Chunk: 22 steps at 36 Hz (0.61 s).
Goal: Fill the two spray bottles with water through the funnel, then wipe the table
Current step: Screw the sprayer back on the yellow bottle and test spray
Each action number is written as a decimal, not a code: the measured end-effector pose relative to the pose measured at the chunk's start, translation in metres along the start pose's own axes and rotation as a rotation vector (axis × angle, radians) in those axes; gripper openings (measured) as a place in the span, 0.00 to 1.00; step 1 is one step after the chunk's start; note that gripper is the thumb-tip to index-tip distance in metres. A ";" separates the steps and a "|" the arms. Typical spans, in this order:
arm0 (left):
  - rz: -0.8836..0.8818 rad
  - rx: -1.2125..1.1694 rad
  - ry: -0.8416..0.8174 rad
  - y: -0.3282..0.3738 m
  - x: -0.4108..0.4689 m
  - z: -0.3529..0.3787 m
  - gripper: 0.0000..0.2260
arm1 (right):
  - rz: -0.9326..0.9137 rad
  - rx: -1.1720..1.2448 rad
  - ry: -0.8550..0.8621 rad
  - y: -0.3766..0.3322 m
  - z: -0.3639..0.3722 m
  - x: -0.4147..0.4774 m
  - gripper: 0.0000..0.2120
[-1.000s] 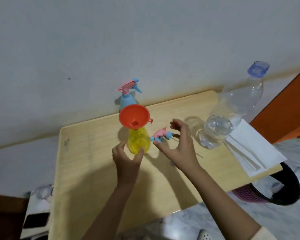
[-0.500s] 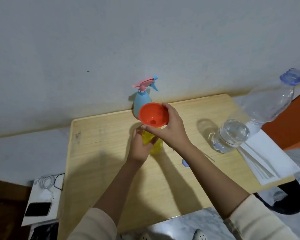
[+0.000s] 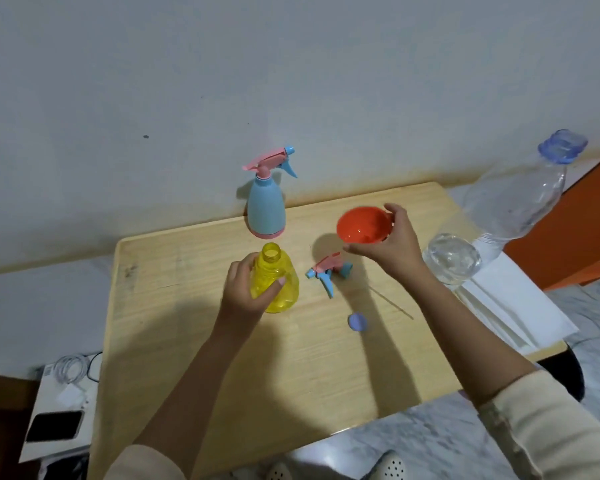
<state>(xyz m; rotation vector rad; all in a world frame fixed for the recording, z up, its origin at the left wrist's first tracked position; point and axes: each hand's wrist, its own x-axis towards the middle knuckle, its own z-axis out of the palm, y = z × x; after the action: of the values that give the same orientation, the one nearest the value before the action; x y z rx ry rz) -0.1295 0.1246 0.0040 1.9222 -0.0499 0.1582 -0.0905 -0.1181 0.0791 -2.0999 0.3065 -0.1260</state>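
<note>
A yellow spray bottle (image 3: 278, 283) stands upright on the wooden table (image 3: 291, 368) with its neck uncovered; my left hand (image 3: 246, 295) grips its body. My right hand (image 3: 392, 247) holds the orange funnel (image 3: 363, 226) in the air, to the right of the yellow bottle. The yellow bottle's pink and blue spray head (image 3: 328, 271) lies on the table between my hands. A blue spray bottle (image 3: 266, 212) with its spray head on stands at the back by the wall. A big clear water bottle (image 3: 499, 216) stands at the right, with some water at the bottom.
A small blue cap (image 3: 357, 322) lies on the table near the middle. White paper sheets (image 3: 520, 306) lie at the table's right edge. A thin stick (image 3: 392, 302) lies beside the spray head. A white box with cables and a phone (image 3: 54, 426) sits low at the left.
My right hand has lifted the funnel off the yellow bottle's neck and carried it right. My left hand stays on the bottle.
</note>
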 end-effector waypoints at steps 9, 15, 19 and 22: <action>-0.041 0.025 -0.013 0.001 -0.007 0.003 0.26 | 0.169 -0.111 0.048 0.060 0.023 0.013 0.46; -0.034 0.031 -0.025 -0.005 -0.008 0.004 0.23 | 0.199 -0.050 0.012 0.065 0.026 0.017 0.39; -0.035 0.016 -0.029 -0.004 -0.010 0.005 0.21 | 0.162 -0.042 -0.028 0.066 0.025 0.012 0.40; -0.034 0.009 -0.022 -0.003 -0.011 0.007 0.21 | 0.102 -0.066 0.035 0.066 0.025 0.005 0.46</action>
<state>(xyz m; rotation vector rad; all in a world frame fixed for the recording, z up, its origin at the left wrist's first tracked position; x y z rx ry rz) -0.1390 0.1192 -0.0029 1.9326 -0.0317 0.1150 -0.0916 -0.1311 0.0093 -2.1449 0.4427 -0.0930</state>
